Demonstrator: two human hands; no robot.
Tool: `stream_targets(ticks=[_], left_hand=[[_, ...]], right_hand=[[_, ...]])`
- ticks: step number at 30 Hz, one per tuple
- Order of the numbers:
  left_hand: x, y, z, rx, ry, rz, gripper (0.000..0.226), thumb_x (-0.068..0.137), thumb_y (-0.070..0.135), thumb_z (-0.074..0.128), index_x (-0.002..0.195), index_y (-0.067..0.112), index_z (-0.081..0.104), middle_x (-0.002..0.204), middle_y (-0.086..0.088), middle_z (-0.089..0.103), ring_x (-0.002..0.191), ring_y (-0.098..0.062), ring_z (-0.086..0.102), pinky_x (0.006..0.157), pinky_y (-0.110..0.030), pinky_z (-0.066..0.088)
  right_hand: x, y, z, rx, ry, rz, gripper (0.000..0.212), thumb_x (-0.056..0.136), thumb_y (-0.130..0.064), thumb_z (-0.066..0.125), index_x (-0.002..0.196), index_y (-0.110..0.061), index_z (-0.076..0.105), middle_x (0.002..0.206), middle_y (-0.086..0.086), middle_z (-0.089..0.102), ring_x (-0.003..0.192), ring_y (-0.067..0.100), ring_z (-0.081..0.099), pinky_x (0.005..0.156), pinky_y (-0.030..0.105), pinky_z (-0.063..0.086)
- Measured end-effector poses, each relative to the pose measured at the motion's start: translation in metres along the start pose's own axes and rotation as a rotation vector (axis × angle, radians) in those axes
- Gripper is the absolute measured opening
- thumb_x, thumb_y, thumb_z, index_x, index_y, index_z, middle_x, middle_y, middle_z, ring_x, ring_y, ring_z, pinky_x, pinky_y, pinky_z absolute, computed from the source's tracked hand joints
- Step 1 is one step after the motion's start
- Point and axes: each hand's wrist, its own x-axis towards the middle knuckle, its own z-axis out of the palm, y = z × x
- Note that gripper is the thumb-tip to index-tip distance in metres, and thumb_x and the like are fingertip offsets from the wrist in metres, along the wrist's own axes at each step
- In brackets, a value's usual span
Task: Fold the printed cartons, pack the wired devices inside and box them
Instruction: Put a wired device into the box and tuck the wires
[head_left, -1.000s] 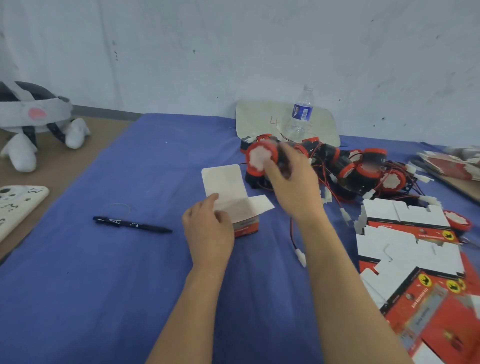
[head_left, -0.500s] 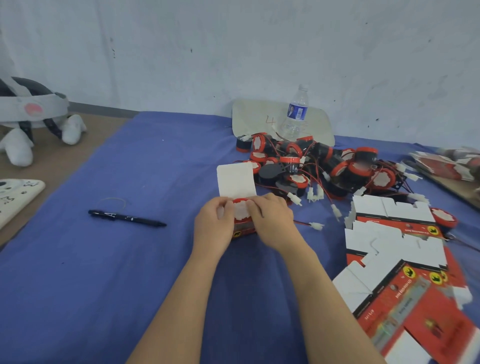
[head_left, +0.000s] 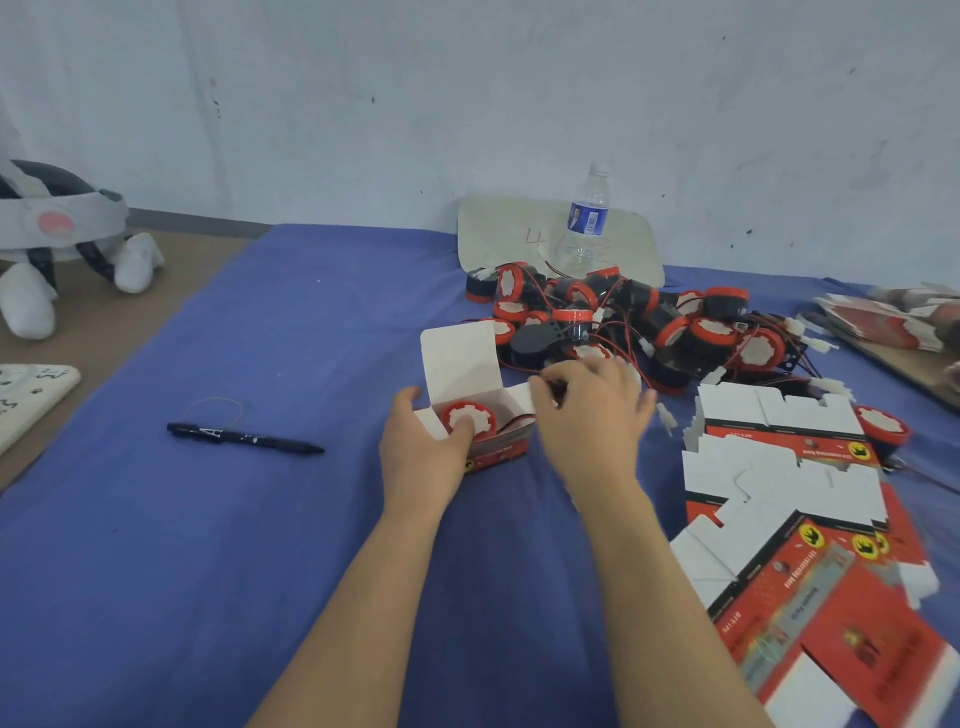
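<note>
My left hand (head_left: 423, 460) grasping open red-and-white printed carton (head_left: 462, 364), thumb on round red-rimmed wired device (head_left: 467, 418) inside, right hand (head_left: 592, 410) pinching its wire (head_left: 513, 420)

Blue cloth (head_left: 260, 545) covers the table. On it: black pen (head_left: 244, 439), open carton (head_left: 462, 358), heap of wired devices (head_left: 623, 317), flat cartons (head_left: 779, 467), bottle (head_left: 584, 223), pale board (head_left: 498, 234).

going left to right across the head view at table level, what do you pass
white headset → black pen → open carton → right hand → flat printed cartons
</note>
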Motion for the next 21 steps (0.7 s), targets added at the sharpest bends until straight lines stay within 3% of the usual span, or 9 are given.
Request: stream_targets(ticks=[2, 4, 8, 11, 13, 15, 17, 19, 21], left_hand=[[0.001, 0.001, -0.001, -0.016, -0.016, -0.004, 0.054, 0.084, 0.023, 0.069, 0.131, 0.02, 0.045, 0.122, -0.001, 0.059, 0.103, -0.017, 0.059, 0.083, -0.033, 0.053], [0.002, 0.001, 0.0, -0.021, -0.019, 0.004, 0.045, 0.084, 0.022, 0.069, 0.125, 0.021, 0.049, 0.116, 0.003, 0.059, 0.095, -0.012, 0.059, 0.068, -0.021, 0.05], [0.001, 0.003, 0.0, 0.013, -0.017, 0.022, 0.034, 0.085, 0.025, 0.069, 0.112, 0.025, 0.049, 0.105, 0.01, 0.054, 0.084, -0.005, 0.054, 0.052, -0.01, 0.037], [0.001, 0.004, -0.001, 0.028, -0.027, 0.034, 0.031, 0.085, 0.024, 0.068, 0.107, 0.028, 0.046, 0.106, 0.009, 0.055, 0.089, -0.008, 0.055, 0.054, -0.011, 0.037], [0.0, 0.004, -0.002, 0.045, -0.03, 0.05, 0.03, 0.086, 0.023, 0.067, 0.106, 0.028, 0.045, 0.103, 0.009, 0.054, 0.087, -0.008, 0.053, 0.056, -0.011, 0.037], [0.0, 0.003, -0.002, 0.049, -0.034, 0.069, 0.028, 0.086, 0.023, 0.067, 0.107, 0.026, 0.047, 0.103, 0.008, 0.055, 0.087, -0.009, 0.053, 0.058, -0.012, 0.038], [-0.001, 0.003, -0.002, 0.049, -0.035, 0.081, 0.028, 0.087, 0.026, 0.067, 0.108, 0.024, 0.049, 0.104, 0.007, 0.055, 0.088, -0.01, 0.053, 0.059, -0.012, 0.038], [-0.001, 0.004, -0.002, 0.05, -0.041, 0.082, 0.027, 0.087, 0.027, 0.067, 0.106, 0.025, 0.048, 0.103, 0.008, 0.055, 0.087, -0.009, 0.052, 0.057, -0.011, 0.037], [-0.001, 0.004, -0.002, 0.053, -0.042, 0.078, 0.026, 0.087, 0.026, 0.067, 0.104, 0.027, 0.047, 0.103, 0.009, 0.054, 0.086, -0.008, 0.052, 0.053, -0.01, 0.037]], right_hand=[[0.004, 0.013, -0.02, -0.03, -0.115, 0.119, 0.027, 0.096, -0.038, 0.045, 0.11, -0.027, 0.065, 0.118, 0.002, 0.061, 0.121, 0.027, 0.045, 0.113, 0.053, 0.019], [0.005, 0.02, -0.031, -0.061, -0.289, 0.162, 0.027, 0.097, -0.038, 0.048, 0.104, -0.021, 0.068, 0.103, 0.002, 0.068, 0.095, 0.025, 0.052, 0.108, 0.049, 0.029], [0.004, 0.016, -0.039, 0.001, -0.43, 0.007, 0.027, 0.095, -0.027, 0.055, 0.092, -0.006, 0.072, 0.085, 0.008, 0.073, 0.081, 0.026, 0.064, 0.079, 0.035, 0.052], [0.002, 0.008, -0.038, 0.285, -0.469, -0.111, 0.02, 0.096, -0.018, 0.053, 0.113, -0.019, 0.063, 0.078, 0.001, 0.071, 0.062, 0.013, 0.059, 0.058, 0.025, 0.047], [0.0, 0.002, -0.03, 0.52, -0.499, -0.102, 0.023, 0.096, -0.013, 0.052, 0.113, -0.025, 0.062, 0.077, -0.001, 0.072, 0.063, 0.014, 0.056, 0.061, 0.031, 0.048], [-0.002, -0.003, -0.022, 0.731, -0.553, -0.026, 0.024, 0.096, -0.007, 0.05, 0.107, -0.018, 0.068, 0.083, 0.0, 0.074, 0.076, 0.017, 0.064, 0.071, 0.027, 0.053], [-0.003, -0.006, -0.016, 0.894, -0.613, 0.008, 0.026, 0.093, 0.0, 0.051, 0.105, -0.013, 0.07, 0.089, 0.001, 0.074, 0.081, 0.009, 0.069, 0.075, 0.02, 0.055], [-0.003, -0.005, -0.011, 0.888, -0.577, -0.053, 0.025, 0.091, 0.0, 0.054, 0.107, -0.013, 0.07, 0.086, -0.008, 0.072, 0.074, -0.003, 0.067, 0.067, 0.009, 0.049], [0.0, -0.004, -0.006, 0.708, -0.426, -0.14, 0.021, 0.092, -0.009, 0.059, 0.108, -0.014, 0.071, 0.085, -0.015, 0.068, 0.074, -0.006, 0.064, 0.065, 0.006, 0.045]])
